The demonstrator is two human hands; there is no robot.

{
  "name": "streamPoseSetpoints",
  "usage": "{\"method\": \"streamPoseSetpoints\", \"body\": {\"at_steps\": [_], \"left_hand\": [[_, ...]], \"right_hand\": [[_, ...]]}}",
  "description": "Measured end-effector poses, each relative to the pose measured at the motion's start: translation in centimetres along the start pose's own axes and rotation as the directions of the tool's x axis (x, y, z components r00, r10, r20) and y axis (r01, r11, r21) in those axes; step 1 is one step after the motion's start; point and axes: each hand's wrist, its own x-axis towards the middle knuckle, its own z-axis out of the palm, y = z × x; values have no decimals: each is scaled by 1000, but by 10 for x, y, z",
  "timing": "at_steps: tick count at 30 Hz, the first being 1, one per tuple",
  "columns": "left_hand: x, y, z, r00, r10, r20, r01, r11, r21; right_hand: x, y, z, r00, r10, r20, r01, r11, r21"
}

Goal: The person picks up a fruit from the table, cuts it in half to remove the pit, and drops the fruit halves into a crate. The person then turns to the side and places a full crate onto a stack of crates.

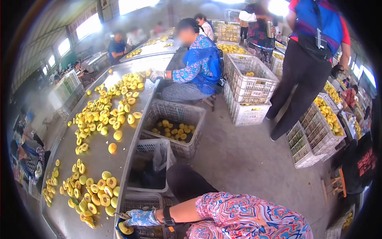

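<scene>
My right hand [141,218], in a floral glove with a dark band on the wrist, reaches left to the metal table's [99,159] near edge. It is closed around a small knife-like tool [121,215]. Just below it, at the bottom edge of the view, my left hand [118,231] in a blue glove cups a yellow peach [125,228]. Much of that hand is cut off. A heap of halved yellow peaches [97,195] lies on the table right beside both hands.
More peach halves [107,111] cover the long table further along. A seated person in blue [199,67] works at it. Grey crates [175,123] line the table edge, white crates [248,85] stand behind, and a standing person [306,67] is in the aisle.
</scene>
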Motion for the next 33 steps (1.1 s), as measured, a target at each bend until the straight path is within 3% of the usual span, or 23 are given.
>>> {"method": "streamPoseSetpoints", "body": {"at_steps": [2, 5, 10, 11, 13, 14, 15, 17, 18, 21, 24, 27, 28, 30, 32, 33], "left_hand": [[-9, -5, 8, 999, 48, -2, -47, 998, 36], [-16, -11, 13, 994, 104, -12, -103, 991, 88], [-24, -16, 30, 975, 219, 36, -222, 960, 173], [-23, -19, 31, 990, 139, 9, -139, 984, 108], [-18, -26, 28, 992, 122, 32, -125, 986, 115], [-3, -38, 11, 1000, -18, 12, 19, 996, -82], [-4, -37, 15, 1000, -10, -3, 10, 998, -64], [-7, -39, 25, 996, 85, -5, -85, 994, 68], [-6, -41, 27, 992, 126, -1, -125, 986, 107], [-3, -52, 26, 970, 242, 12, -238, 944, 229], [10, -74, 5, 918, 394, 34, -375, 842, 387], [27, -94, -14, 833, 547, 82, -505, 691, 518], [22, -88, -12, 844, 525, 113, -502, 696, 514], [9, -77, 4, 883, 457, 109, -455, 771, 447], [-3, -63, 26, 918, 383, 101, -392, 844, 365], [-7, -59, 34, 929, 357, 101, -370, 867, 334]], "right_hand": [[-7, 4, -3, 1000, 24, -16, -22, 995, 93], [-12, 13, -3, 997, -53, -61, 54, 998, 22], [-28, -4, -3, 998, -57, -22, 55, 997, -59], [-26, 3, -6, 997, -72, 2, 72, 994, -80], [-32, 8, -8, 969, -132, -209, -18, 804, -594], [-34, 8, -10, 967, -126, -223, -32, 806, -591], [-38, 6, -10, 956, -136, -258, -38, 819, -572], [-48, 1, -7, 935, -155, -319, -43, 844, -535], [-61, -13, -6, 937, -182, -298, 35, 898, -438], [-41, 16, -13, 915, -244, -321, 0, 797, -604], [-56, -1, -9, 893, -267, -362, 12, 819, -574], [-60, -6, -10, 967, -99, -236, 82, 993, -80], [-60, -5, -11, 973, -154, -171, 137, 985, -104], [-48, 15, -11, 917, -343, -204, 204, 841, -502], [-38, 33, -10, 838, -522, -157, 189, 549, -814], [-46, 25, -6, 825, -542, -162, 226, 577, -785]]}}
